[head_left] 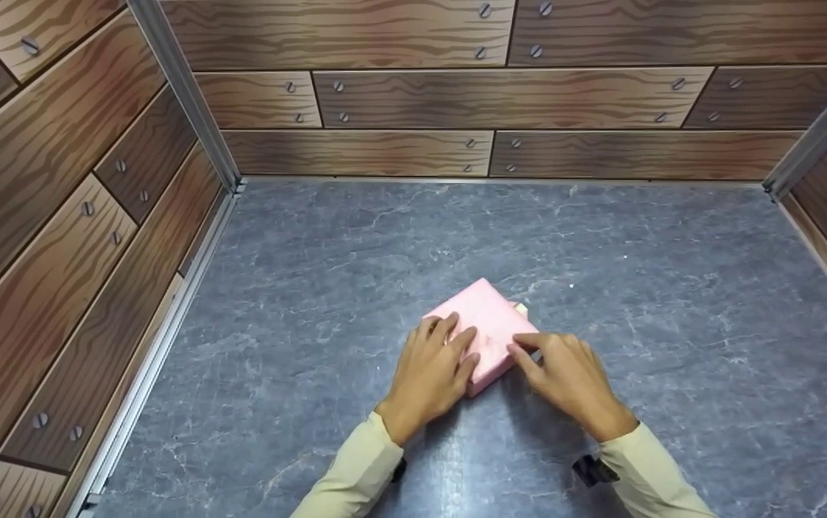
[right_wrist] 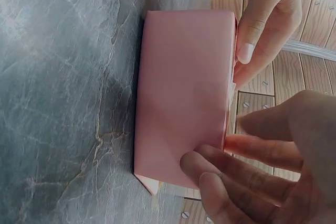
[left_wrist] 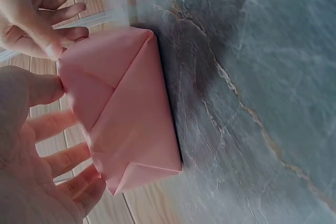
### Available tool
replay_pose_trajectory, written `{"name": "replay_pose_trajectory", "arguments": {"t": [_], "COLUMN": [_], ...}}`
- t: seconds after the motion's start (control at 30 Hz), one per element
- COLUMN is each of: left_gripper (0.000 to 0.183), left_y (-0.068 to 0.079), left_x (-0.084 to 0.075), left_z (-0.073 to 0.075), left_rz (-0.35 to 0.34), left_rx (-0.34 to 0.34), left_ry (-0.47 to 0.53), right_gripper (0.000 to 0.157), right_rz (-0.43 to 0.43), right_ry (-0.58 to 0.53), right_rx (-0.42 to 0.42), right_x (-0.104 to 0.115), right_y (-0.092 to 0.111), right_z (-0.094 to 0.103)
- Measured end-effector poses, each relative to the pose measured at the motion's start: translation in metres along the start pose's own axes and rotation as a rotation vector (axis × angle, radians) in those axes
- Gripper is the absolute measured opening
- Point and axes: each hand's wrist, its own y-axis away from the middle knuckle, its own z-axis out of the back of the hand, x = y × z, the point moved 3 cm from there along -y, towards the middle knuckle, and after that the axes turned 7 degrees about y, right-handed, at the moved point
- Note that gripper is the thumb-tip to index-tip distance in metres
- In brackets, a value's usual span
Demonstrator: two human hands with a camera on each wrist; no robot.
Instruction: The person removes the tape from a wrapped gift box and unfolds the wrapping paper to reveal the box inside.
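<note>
Pink wrapped box (head_left: 492, 327) sits on the grey marbled table (head_left: 298, 288), near and slightly right of centre, one corner pointing to the near side. At left stands a wood-patterned wall (head_left: 61, 187), with a metal rail (head_left: 169, 331) along its foot. Next, the left grip (head_left: 428, 370), below a pale sleeve (head_left: 356, 467), rests on the left part of the box, fingers spread and slightly bent. Folded paper with diagonal creases shows on one side in the left wrist view. At the box's far right edge, a pale piece (head_left: 521, 309) protrudes. The right grip (head_left: 572, 374) touches the right corner, thumb and forefinger close together; whether they pinch paper cannot be told. Farthest right is another wood-patterned wall.
</note>
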Motion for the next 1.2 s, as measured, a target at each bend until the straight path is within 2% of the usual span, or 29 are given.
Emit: {"name": "replay_pose_trajectory", "arguments": {"t": [0.2,0.5,0.87,1.2], "left_gripper": [0.034,0.034,0.030,0.026], "left_y": [0.0019,0.0047,0.0074,0.0059], "left_x": [-0.0019,-0.0020,-0.0051,-0.0078], "left_z": [0.0010,0.0004,0.0038,0.0063], "left_rz": [0.018,0.015,0.002,-0.016], "left_rx": [0.025,-0.011,-0.045,-0.036], "left_ry": [-0.004,0.012,-0.017,-0.013], "right_gripper": [0.044,0.070,0.064,0.048], "right_rz": [-0.010,-0.005,-0.008,-0.029], "right_ry": [0.024,0.031,-0.024,-0.100], "right_rx": [0.030,0.064,0.076,0.053], "right_x": [-0.0003,-0.0001,-0.0012,-0.0033], "right_y": [-0.0005,-0.0024,-0.0057,-0.0074], "right_z": [-0.0038,-0.0078,-0.0077,-0.0075]}}
